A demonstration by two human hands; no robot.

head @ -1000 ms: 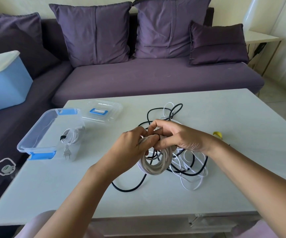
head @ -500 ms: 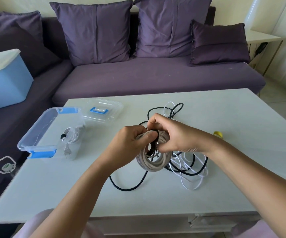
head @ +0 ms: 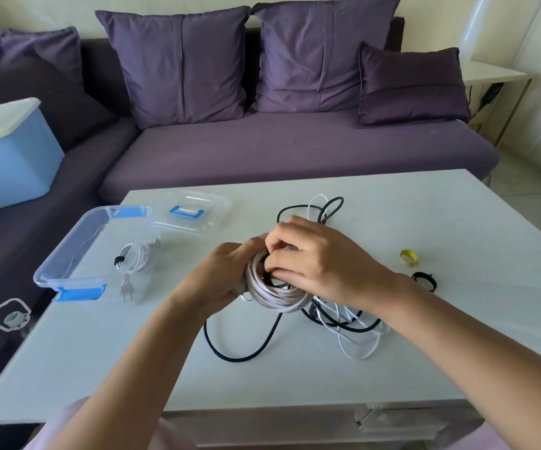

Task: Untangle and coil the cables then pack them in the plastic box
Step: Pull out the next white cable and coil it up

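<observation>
A coiled beige cable [head: 275, 297] hangs above the white table [head: 441, 222], gripped on its left side by my left hand [head: 220, 274]. My right hand [head: 321, 258] pinches a black strap at the coil's top, fingers curled into the loop. Under the coil lie a tangled black cable [head: 240, 354] and a thin white cable [head: 360, 347]. The clear plastic box [head: 68, 254] with blue latches stands at the table's left and holds a coiled white cable with a plug [head: 131, 264].
The box's clear lid [head: 194, 211] lies behind the box. A yellow tie [head: 408, 257] and a black tie [head: 425, 280] rest on the table at right. A purple sofa [head: 295, 147] stands behind, with a blue bin [head: 9, 157] at left.
The beige coil has been lifted slightly and turned. My right hand's fingers shifted over the coil's top, working the black strap around it. My left hand kept its grip.
</observation>
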